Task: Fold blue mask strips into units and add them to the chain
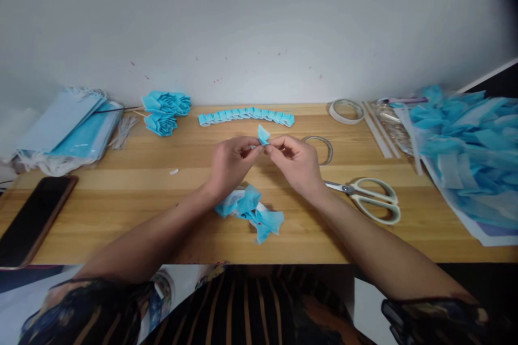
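Note:
Between the fingertips of both hands is a small piece of light-blue fabric (263, 135), its pointed tip sticking up. My left hand (232, 164) pinches it from the left, and my right hand (297, 164) pinches it from the right. Several loose blue fabric pieces (259, 213) lie crumpled on the table below my wrists. Beyond my hands stretches a curved row of folded blue pieces (246, 114). White-handled scissors (376, 199) rest beside my right forearm, their blade tips partly hidden by it. A tape roll (331, 153) lies just behind my right hand.
On the left are stacked blue face masks (68, 124), blue fabric flowers (162, 110), thin white strips (122, 132) and a dark phone (34, 221). A wider tape roll (346, 119), white sticks (378, 132) and a large heap of blue fabric (481, 145) occupy the right.

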`<action>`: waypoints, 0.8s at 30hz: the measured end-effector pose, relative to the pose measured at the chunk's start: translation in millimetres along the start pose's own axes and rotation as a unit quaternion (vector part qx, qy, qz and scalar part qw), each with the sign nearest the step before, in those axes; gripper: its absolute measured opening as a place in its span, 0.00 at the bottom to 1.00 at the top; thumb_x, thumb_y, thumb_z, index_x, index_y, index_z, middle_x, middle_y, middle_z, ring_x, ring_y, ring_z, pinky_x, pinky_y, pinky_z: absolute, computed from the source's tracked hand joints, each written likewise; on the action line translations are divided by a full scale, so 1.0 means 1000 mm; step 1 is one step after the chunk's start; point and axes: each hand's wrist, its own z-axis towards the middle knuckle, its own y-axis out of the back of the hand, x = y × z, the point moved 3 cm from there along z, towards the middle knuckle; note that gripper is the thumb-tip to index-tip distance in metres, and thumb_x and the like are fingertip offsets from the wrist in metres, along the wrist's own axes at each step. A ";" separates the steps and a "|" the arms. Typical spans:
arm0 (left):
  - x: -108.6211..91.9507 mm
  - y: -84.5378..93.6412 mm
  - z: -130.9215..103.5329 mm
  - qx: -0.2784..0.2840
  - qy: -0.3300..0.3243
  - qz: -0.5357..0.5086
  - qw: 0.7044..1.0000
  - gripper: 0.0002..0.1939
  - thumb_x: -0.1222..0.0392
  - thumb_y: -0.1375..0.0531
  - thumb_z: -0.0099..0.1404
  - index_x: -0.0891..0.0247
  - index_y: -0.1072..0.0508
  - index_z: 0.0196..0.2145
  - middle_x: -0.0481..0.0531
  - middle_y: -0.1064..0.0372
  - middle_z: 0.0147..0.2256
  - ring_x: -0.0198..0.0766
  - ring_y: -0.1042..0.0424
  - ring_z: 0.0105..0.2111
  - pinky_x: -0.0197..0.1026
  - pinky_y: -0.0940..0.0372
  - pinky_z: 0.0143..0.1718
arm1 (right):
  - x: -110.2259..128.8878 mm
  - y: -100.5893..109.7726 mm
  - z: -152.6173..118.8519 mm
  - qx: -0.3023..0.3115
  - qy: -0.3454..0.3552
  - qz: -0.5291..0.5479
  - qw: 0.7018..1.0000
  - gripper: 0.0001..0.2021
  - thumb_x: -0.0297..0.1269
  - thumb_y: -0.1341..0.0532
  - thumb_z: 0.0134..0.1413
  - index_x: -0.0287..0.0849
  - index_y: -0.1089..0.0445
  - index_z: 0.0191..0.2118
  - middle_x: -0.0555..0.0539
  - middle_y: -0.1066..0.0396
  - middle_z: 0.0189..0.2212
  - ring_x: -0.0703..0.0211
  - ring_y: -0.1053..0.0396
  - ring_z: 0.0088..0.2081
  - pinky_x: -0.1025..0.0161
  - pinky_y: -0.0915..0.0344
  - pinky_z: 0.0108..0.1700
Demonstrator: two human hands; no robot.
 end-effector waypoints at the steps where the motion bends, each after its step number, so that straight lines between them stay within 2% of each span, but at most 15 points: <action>1: 0.000 0.000 0.000 0.000 0.002 0.001 1.000 0.08 0.60 0.38 0.63 0.63 0.19 0.31 0.45 0.33 0.20 0.30 0.40 0.22 0.36 0.48 0.25 | 0.000 0.000 0.000 0.002 -0.001 0.000 1.000 0.06 0.36 0.37 0.53 0.42 0.25 0.29 0.52 0.27 0.23 0.66 0.36 0.24 0.67 0.41 0.26; 16: 0.000 -0.001 0.002 0.020 0.026 -0.037 0.999 0.09 0.60 0.41 0.61 0.63 0.23 0.27 0.44 0.42 0.19 0.30 0.45 0.21 0.35 0.51 0.23 | -0.002 0.000 0.001 0.009 -0.001 -0.001 1.000 0.06 0.35 0.37 0.52 0.41 0.25 0.29 0.52 0.28 0.23 0.66 0.37 0.24 0.67 0.42 0.27; 20: 0.004 -0.002 0.002 0.026 0.030 -0.050 0.998 0.09 0.60 0.42 0.60 0.64 0.23 0.28 0.44 0.42 0.19 0.30 0.45 0.22 0.35 0.50 0.24 | -0.003 0.001 0.001 0.011 -0.010 -0.004 1.000 0.06 0.36 0.37 0.52 0.41 0.25 0.29 0.52 0.29 0.22 0.66 0.37 0.24 0.67 0.42 0.27; 24: 0.008 -0.003 0.002 0.037 0.041 -0.071 0.996 0.09 0.56 0.39 0.61 0.63 0.22 0.30 0.44 0.41 0.19 0.29 0.45 0.21 0.35 0.49 0.24 | -0.004 0.001 0.001 0.014 -0.013 0.004 1.000 0.06 0.36 0.37 0.52 0.41 0.25 0.29 0.52 0.28 0.23 0.66 0.36 0.25 0.66 0.41 0.28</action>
